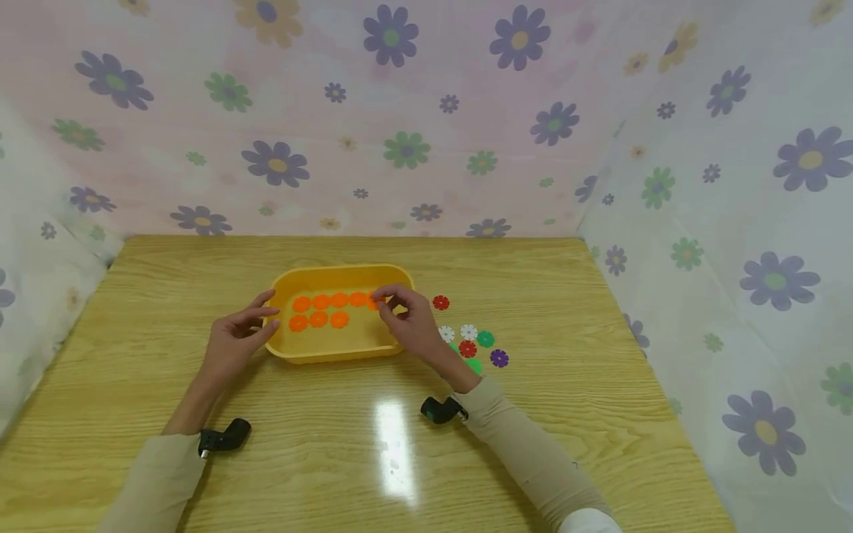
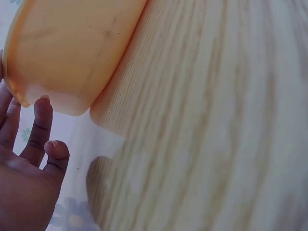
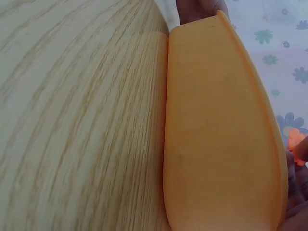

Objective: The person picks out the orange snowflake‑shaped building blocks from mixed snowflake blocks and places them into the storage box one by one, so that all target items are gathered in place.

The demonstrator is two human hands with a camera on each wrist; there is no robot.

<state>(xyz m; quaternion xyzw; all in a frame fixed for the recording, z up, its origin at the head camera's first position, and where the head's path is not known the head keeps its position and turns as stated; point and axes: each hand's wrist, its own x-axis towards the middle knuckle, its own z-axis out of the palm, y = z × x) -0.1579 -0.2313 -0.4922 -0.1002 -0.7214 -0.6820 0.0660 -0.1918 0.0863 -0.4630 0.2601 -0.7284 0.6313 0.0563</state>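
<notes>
A yellow plastic tray [image 1: 333, 350] lies on the table with several orange notched discs in two rows on its floor. My right hand [image 1: 413, 322] is over the tray's right end. Its thumb and finger pinch an orange disc [image 3: 296, 144], which shows beside the rim in the right wrist view. At the tray's left end is my left hand [image 1: 236, 337], with loosely extended fingers touching the rim. The left wrist view shows these fingers [image 2: 41, 127] by the tray's outer wall [image 2: 72, 53]; they are not wrapped round it.
Right of the tray lie several loose notched discs: red [image 1: 441, 303], white [image 1: 469, 332], green [image 1: 486, 339] and purple [image 1: 499, 358]. My right forearm partly covers this group. Flower-patterned cloth [image 1: 406, 148] stands behind and beside the wooden table [image 1: 300, 459].
</notes>
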